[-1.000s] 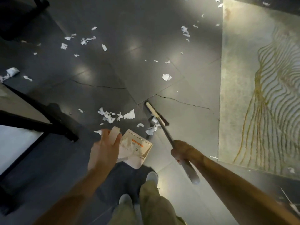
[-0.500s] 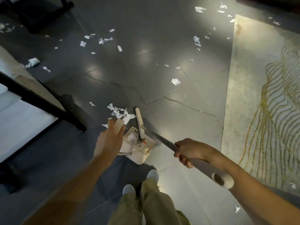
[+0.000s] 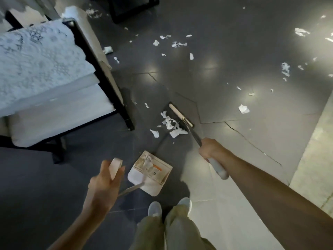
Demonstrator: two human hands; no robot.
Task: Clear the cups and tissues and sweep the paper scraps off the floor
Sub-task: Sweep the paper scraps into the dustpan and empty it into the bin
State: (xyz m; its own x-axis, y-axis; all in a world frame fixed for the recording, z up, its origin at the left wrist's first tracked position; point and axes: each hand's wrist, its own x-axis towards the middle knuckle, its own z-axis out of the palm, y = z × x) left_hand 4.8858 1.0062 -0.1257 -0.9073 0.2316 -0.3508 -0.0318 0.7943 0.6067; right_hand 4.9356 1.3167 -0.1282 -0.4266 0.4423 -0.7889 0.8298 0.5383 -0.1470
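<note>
My right hand [image 3: 210, 148] grips the handle of a broom whose white head [image 3: 180, 115] rests on the dark floor beside a small pile of paper scraps [image 3: 171, 124]. My left hand [image 3: 103, 184] holds the white grip of a long-handled dustpan. The dustpan [image 3: 151, 175] sits on the floor just ahead of my feet, with a few scraps inside it. The pile lies a short way beyond the pan's mouth. More white scraps [image 3: 173, 43] are scattered further out and to the right, among them a crumpled scrap [image 3: 243, 109].
A black-framed chair with pale cushions [image 3: 54, 112] and a lace cover stands at the left, its leg [image 3: 128, 121] close to the pile. A pale rug [image 3: 317, 150] edges the right side. A dark furniture base [image 3: 133, 9] stands at the top.
The view swung left, bringing the chair in. The broom head lifted out of the dustpan and moved forward to the scrap pile. The dustpan stayed by my feet.
</note>
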